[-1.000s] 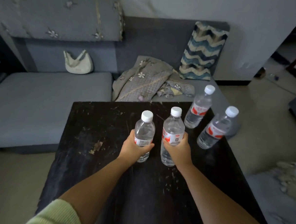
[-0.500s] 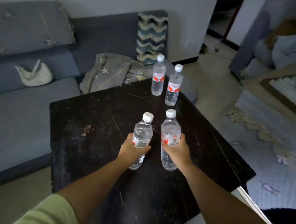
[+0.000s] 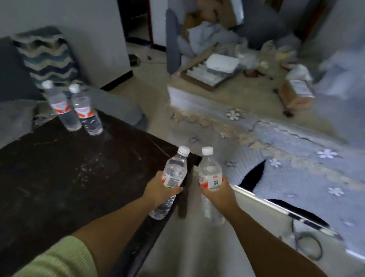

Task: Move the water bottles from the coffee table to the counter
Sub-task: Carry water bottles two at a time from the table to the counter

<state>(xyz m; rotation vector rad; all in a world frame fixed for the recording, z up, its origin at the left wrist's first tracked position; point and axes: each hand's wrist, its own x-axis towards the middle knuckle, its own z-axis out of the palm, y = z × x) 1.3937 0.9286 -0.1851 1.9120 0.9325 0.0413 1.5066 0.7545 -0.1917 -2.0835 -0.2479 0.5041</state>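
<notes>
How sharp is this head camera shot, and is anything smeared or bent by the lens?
Head view: the held bottles, left one and right one, are fairly sharp; the two bottles on the coffee table and the far clutter are motion-smeared; dim light; wide-angle lens bows the table edge.

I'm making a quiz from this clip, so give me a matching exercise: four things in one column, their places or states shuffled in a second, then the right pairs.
Things
1. clear plastic water bottle in the left hand
2. pair of clear red-labelled bottles
3. zigzag blue and cream cushion
4. white rectangular box

Places
A. on the floor clutter across the room
B. standing at the dark coffee table's far edge
C. lifted, gripped round its label
D. propped against the sofa back

Pairs: 1-C, 2-B, 3-D, 4-A
</notes>
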